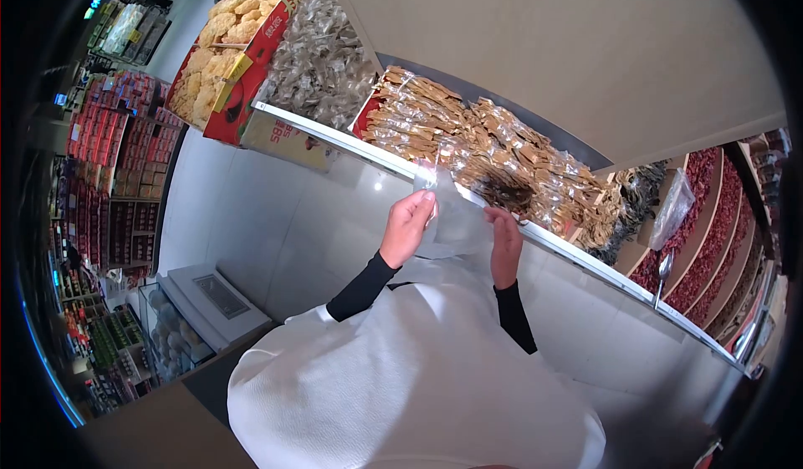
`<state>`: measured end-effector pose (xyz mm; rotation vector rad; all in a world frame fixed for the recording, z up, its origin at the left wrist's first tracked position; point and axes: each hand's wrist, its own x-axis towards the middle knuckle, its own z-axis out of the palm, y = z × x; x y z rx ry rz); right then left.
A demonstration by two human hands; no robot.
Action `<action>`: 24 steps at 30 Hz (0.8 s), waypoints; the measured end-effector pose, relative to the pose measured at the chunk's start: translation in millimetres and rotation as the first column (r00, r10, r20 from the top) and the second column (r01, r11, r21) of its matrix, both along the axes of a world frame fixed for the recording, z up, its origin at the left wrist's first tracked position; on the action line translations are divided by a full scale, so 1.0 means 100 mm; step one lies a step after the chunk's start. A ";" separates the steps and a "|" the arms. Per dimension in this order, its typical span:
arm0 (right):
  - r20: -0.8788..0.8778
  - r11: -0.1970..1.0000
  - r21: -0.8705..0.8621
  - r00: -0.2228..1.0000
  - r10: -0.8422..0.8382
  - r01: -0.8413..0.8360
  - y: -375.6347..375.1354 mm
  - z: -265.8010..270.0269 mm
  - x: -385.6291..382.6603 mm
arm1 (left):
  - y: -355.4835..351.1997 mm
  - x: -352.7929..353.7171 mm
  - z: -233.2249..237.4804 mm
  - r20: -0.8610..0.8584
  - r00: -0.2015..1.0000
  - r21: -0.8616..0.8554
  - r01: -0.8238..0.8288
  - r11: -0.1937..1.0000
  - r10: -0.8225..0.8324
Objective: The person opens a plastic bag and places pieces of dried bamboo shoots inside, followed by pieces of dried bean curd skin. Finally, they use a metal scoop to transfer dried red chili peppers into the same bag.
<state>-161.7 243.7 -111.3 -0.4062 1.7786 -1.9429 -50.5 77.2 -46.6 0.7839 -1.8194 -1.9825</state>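
Note:
A clear plastic bag is stretched between my two hands, in front of the shelf edge. My left hand pinches its left side between thumb and fingers. On the other side, my right hand grips the bag's right edge with bent fingers. Just beyond the bag lie brown dried strips in clear wrappers, heaped along the shelf. A darker brown clump sits among them, close to my right fingers. What is inside the bag, if anything, I cannot make out.
Grey-wrapped pieces and a red box of pale puffed snacks are at the left of the shelf. To the right are bins of dark red dried goods and a metal scoop. A white-edged ledge runs along the front.

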 end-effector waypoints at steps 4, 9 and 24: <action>-0.305 0.964 0.264 0.947 0.097 -0.014 -0.09 0.02 0.00 | -0.08 0.07 -0.07 0.000 1.000 0.020 0.002 1.000 -0.002; -0.566 0.947 0.313 0.815 0.123 0.075 -0.32 0.19 0.13 | -0.37 0.30 -0.29 -0.003 1.000 0.092 0.027 0.995 -0.027; -0.518 0.910 0.401 0.792 0.324 -0.110 -2.70 -0.14 1.93 | -2.10 2.09 -0.92 0.104 0.990 -0.095 -0.087 0.992 0.097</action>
